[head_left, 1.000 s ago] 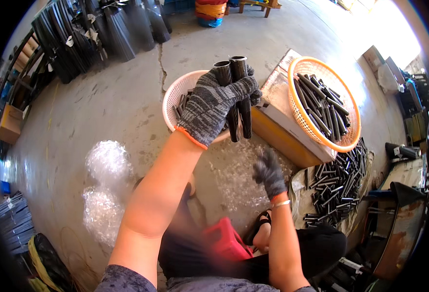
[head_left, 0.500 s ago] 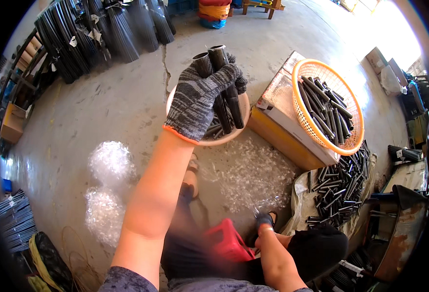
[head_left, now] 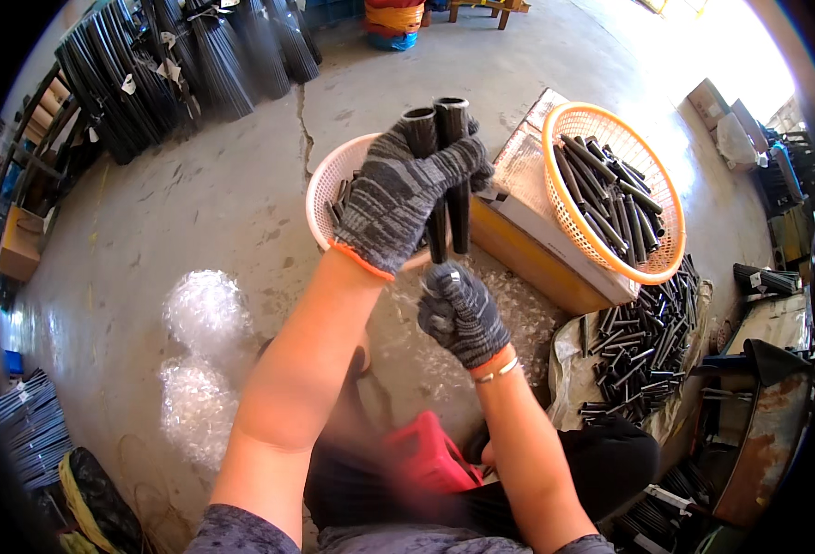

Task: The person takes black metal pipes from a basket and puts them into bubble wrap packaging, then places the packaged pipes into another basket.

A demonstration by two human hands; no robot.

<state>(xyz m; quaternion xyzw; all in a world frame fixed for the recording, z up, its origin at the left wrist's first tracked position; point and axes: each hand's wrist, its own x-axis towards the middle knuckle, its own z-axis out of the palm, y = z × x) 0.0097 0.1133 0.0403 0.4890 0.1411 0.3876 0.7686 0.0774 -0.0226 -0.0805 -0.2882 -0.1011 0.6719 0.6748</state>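
My left hand (head_left: 403, 180), in a grey-black knit glove with an orange cuff, is wrapped round two black tubes (head_left: 460, 217). They stand nearly upright, side by side, open ends up. Just under their lower ends is my gloved right hand (head_left: 463, 312), fingers curled closed; what it holds, if anything, is too small to make out. Behind my left hand a pale pink basket (head_left: 322, 198) contains more dark tubes, partly hidden. On the floor below lie many small clear plastic pieces (head_left: 527, 337).
An orange basket (head_left: 675, 235) of black tubes rests on a cardboard box (head_left: 541, 245) at right. More short tubes (head_left: 643, 351) lie heaped on a sheet beside it. Two clear plastic bundles (head_left: 206, 309) sit at left. A red plastic stool (head_left: 430, 452) is near my legs.
My right hand has risen from low by the clear pieces up to the tubes' lower ends. My left hand, still holding the tubes, has shifted slightly right and down.
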